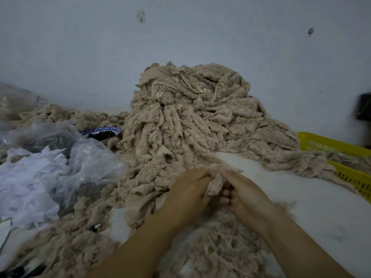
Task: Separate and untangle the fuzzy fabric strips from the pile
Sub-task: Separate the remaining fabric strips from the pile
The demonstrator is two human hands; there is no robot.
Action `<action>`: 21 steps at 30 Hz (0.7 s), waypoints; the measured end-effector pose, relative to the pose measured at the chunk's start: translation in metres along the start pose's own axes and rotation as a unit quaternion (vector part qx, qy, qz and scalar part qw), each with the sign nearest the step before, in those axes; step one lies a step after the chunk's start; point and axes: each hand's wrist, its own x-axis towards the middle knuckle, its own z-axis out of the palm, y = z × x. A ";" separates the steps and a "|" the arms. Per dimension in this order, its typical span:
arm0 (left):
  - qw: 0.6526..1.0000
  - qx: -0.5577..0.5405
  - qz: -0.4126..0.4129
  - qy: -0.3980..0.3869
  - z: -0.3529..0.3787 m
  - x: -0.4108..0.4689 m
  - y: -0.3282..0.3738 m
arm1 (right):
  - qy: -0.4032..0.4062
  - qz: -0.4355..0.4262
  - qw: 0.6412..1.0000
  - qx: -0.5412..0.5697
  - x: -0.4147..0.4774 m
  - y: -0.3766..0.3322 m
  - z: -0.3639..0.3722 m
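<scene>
— Starting at the hands?

— Yes. Both low over the front of the white work surface (301,197), close together, nearly touching. With the left hand (188,194), gripping a beige fuzzy strip (215,183), curled round it from the left. With the right hand (244,194), clasping the same strip from the other side, fingers folded in underneath.

— Held how?

— Bunched between the two hands, running back into the heap behind.

— And the heap itself?

— Just beyond the knuckles: a tall pile (190,109) of the same beige strips, heaped against the pale wall (200,37) at the middle of the back edge. Spilling forward and leftward in long fuzzy ropes. Under the forearms, at the front edge, a loose tangle (220,247) of more of it.

— Off to the right?

— First a bare white patch, then a yellow slotted basket (329,144) at the right edge, with beige strips draped over its near rim and lying inside. Above that, against the wall, a blurred dark object (364,107); cannot tell what.

— To the left?

— Crumpled clear plastic bags (90,157) beside the foot of the pile, and white fabric scraps (26,183) along the left edge. Behind the bags, a blue-and-white bowl (100,132) with something dark in it, touching the beige heap. Further back, towards the left rear corner, more beige fluff.
</scene>
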 end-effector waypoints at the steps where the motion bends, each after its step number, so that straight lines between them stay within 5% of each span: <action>1: 1.000 -0.015 -0.009 -0.016 0.001 -0.001 0.000 | 0.020 -0.006 1.000 -0.011 0.001 0.001 0.000; 5: 0.995 -0.081 -0.058 -0.029 0.003 -0.003 -0.003 | 0.098 -0.051 0.991 0.078 0.005 -0.006 -0.006; 10: 0.992 -0.097 -0.084 -0.007 0.001 -0.003 -0.008 | 0.092 -0.063 0.985 0.133 0.004 -0.006 -0.005; 21: 0.996 -0.016 0.008 0.086 -0.001 0.003 -0.002 | 0.092 -0.038 0.971 0.218 0.005 -0.007 -0.008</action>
